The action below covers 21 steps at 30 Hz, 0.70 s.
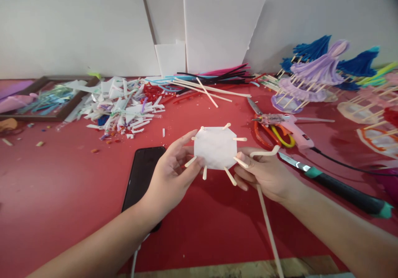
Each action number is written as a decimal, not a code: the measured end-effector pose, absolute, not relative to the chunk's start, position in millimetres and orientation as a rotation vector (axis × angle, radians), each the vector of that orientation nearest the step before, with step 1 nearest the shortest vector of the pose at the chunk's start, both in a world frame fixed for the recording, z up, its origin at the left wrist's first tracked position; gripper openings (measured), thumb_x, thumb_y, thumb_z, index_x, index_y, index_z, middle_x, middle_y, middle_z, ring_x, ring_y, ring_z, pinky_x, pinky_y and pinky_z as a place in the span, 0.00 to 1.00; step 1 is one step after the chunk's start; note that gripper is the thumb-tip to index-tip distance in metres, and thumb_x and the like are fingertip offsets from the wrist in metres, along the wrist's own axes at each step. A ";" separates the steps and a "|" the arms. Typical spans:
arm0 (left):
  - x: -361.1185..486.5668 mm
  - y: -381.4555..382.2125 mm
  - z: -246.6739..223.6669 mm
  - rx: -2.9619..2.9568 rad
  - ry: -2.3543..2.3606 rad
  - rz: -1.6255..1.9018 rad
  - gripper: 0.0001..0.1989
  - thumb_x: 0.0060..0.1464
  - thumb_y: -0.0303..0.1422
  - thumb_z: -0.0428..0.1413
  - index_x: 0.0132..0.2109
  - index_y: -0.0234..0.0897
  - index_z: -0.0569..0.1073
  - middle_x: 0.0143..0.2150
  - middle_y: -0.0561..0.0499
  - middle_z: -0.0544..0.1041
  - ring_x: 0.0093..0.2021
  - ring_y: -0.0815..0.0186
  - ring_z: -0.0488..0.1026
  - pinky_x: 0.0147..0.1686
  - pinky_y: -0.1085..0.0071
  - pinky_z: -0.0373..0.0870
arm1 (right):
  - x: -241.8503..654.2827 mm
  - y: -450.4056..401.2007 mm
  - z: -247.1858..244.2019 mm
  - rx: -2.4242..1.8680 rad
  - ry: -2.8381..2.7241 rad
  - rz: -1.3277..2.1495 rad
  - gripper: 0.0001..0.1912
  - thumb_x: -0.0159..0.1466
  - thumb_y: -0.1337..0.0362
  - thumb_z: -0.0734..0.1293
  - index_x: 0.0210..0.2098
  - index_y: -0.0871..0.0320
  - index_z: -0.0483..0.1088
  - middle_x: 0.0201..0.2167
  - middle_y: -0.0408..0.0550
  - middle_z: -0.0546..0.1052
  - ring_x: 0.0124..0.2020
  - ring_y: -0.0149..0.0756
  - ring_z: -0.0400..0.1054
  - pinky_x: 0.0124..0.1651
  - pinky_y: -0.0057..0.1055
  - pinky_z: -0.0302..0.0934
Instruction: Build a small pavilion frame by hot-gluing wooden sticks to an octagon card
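Observation:
Between my two hands is a white eight-sided foam piece (215, 148) with several short pale sticks standing out around its edge. My left hand (174, 166) is closed on its left side, thumb at the lower left corner. My right hand (261, 170) pinches the right side near one stick. A long cream pipe cleaner (268, 224), bent at its upper end, also passes through my right hand and hangs down toward the table's front edge. The piece is held above the red table (199, 236).
A phone (139, 174) lies beside my left hand. Right of my right hand are a utility knife (345, 186), a pink glue gun (295, 130) and pliers (264, 128). White scraps (120, 99) are heaped at back left. A lilac carousel-like model (311, 79) stands at back right.

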<state>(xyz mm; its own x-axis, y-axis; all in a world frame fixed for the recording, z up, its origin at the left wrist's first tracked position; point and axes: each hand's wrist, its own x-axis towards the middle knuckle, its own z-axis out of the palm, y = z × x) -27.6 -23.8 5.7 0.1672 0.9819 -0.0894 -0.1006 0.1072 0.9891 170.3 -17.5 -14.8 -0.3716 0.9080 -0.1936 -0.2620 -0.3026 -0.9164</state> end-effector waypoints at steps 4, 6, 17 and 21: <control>-27.8 -22.8 1.8 0.932 1.017 1.114 0.20 0.53 0.32 0.58 0.53 0.41 0.67 0.39 0.50 0.74 0.34 0.67 0.73 0.32 0.71 0.75 | 174.9 -14.6 -18.6 -1.067 -1.105 1.567 0.13 0.55 0.61 0.72 0.38 0.55 0.69 0.23 0.36 0.68 0.15 0.21 0.57 0.17 0.23 0.57; -27.9 -22.4 0.4 0.880 1.039 1.080 0.20 0.53 0.33 0.58 0.53 0.42 0.67 0.40 0.50 0.73 0.34 0.66 0.73 0.28 0.71 0.75 | 177.1 -15.2 -18.7 -1.069 -1.177 1.420 0.12 0.57 0.63 0.71 0.40 0.52 0.68 0.27 0.37 0.70 0.16 0.22 0.61 0.17 0.24 0.58; -27.4 -28.0 8.5 0.706 0.643 1.018 0.40 0.46 0.29 0.59 0.63 0.51 0.51 0.50 0.48 0.72 0.48 0.58 0.72 0.45 0.61 0.72 | 163.7 -22.7 1.3 -1.353 -1.564 0.896 0.05 0.58 0.61 0.68 0.29 0.55 0.73 0.22 0.44 0.76 0.20 0.30 0.68 0.20 0.26 0.60; -24.6 -31.8 2.1 0.925 0.650 0.916 0.51 0.47 0.22 0.59 0.65 0.58 0.34 0.58 0.48 0.68 0.57 0.58 0.66 0.51 0.62 0.68 | 160.8 -26.8 1.0 -1.236 -1.771 0.861 0.04 0.60 0.62 0.66 0.32 0.53 0.73 0.30 0.46 0.79 0.31 0.34 0.73 0.29 0.28 0.65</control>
